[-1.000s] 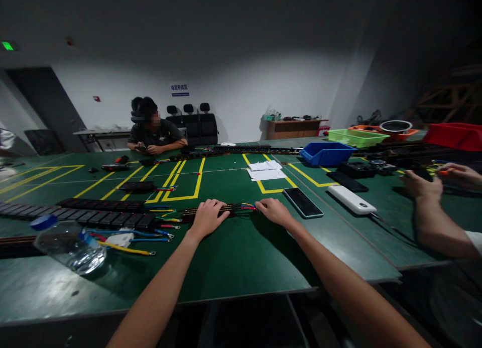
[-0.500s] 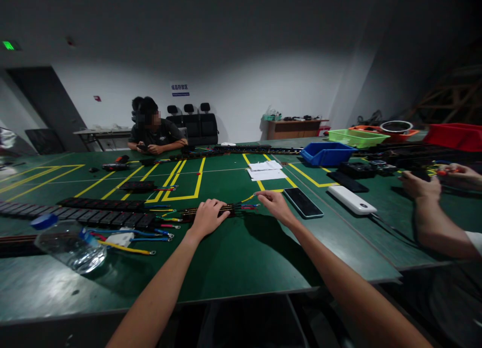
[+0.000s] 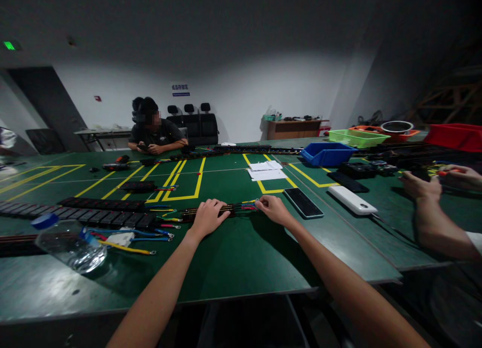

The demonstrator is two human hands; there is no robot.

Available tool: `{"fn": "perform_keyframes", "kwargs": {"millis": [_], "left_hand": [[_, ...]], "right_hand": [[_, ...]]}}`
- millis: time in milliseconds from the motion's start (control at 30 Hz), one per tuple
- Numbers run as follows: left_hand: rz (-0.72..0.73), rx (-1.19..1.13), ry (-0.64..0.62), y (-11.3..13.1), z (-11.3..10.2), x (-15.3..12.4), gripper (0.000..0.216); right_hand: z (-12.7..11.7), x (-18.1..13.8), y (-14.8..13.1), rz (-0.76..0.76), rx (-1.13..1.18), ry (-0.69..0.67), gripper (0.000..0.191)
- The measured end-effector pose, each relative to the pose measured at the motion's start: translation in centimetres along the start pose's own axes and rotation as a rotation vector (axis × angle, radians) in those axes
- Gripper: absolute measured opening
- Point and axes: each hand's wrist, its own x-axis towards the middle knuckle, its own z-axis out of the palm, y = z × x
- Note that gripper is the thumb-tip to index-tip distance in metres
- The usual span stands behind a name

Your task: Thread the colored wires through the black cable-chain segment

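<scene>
My left hand [image 3: 208, 216] lies over a narrow black strip with copper-coloured bars [image 3: 229, 208], its fingers curled across the far side and the thumb along the near side. From the strip's right end come thin yellow, blue, red and green cables [image 3: 246, 206] tipped with ring terminals. At those tips my right hand [image 3: 274, 209] is closed, thumb and forefinger pinching a cable end; which colour is hard to make out. Left of my left hand lie rows of black modules [image 3: 109, 216] with cables of the same colours.
A clear water bottle [image 3: 71, 245] leans at the left. Near my right hand lie a phone [image 3: 303, 203], papers [image 3: 265, 170] and a white power bank [image 3: 352, 200]. Beyond is a blue bin [image 3: 327, 153]. At right, a co-worker's hands [image 3: 422, 186] hold something orange; another person sits opposite.
My right hand has lowered slightly, bringing the previously raised yellow cable end down beside the other cable tips. The left hand has stayed on the strip.
</scene>
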Motion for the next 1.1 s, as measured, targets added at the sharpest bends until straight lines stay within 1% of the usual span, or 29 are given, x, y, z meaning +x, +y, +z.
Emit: {"fn": "perform_keyframes", "kwargs": {"millis": [67, 167, 300, 467, 600, 667, 733, 833, 967, 1033, 1100], "left_hand": [[-0.001, -0.005, -0.002, 0.1, -0.1, 0.0, 0.041], [0.003, -0.011, 0.000, 0.1, -0.2, 0.0, 0.041], [-0.001, -0.018, -0.008, 0.1, -0.2, 0.0, 0.042], [-0.008, -0.030, -0.021, 0.3, -0.4, 0.0, 0.042], [-0.002, -0.024, -0.019, 0.2, -0.3, 0.0, 0.042], [0.003, -0.021, -0.015, 0.1, -0.2, 0.0, 0.042], [0.005, -0.011, -0.007, 0.0, -0.1, 0.0, 0.042], [0.005, 0.007, 0.009, -0.1, 0.1, 0.0, 0.041], [0.005, 0.006, 0.008, -0.1, 0.1, 0.0, 0.041], [0.004, 0.002, 0.000, 0.0, 0.0, 0.1, 0.040], [0.001, -0.006, -0.008, 0.1, -0.1, 0.1, 0.040]], "right_hand": [[0.0, 0.0, 0.0, -0.029, -0.014, 0.037, 0.025], [-0.2, -0.1, -0.1, -0.026, -0.067, 0.062, 0.019], [-0.6, -0.3, -0.4, 0.026, -0.088, 0.025, 0.027], [-0.8, -0.2, -0.3, 0.104, -0.084, 0.083, 0.032], [-0.2, 0.0, 0.2, 0.132, -0.065, 0.068, 0.035], [0.3, 0.2, 0.4, 0.120, -0.055, 0.063, 0.035], [0.8, 0.3, 0.5, 0.096, -0.027, 0.085, 0.033], [1.6, 0.6, 0.6, 0.035, 0.023, 0.162, 0.027], [2.1, 0.7, 0.7, -0.090, 0.044, 0.253, 0.021], [2.0, 0.7, 0.7, -0.101, 0.029, 0.253, 0.019], [1.6, 0.5, 0.7, -0.062, -0.001, 0.213, 0.019]]}}
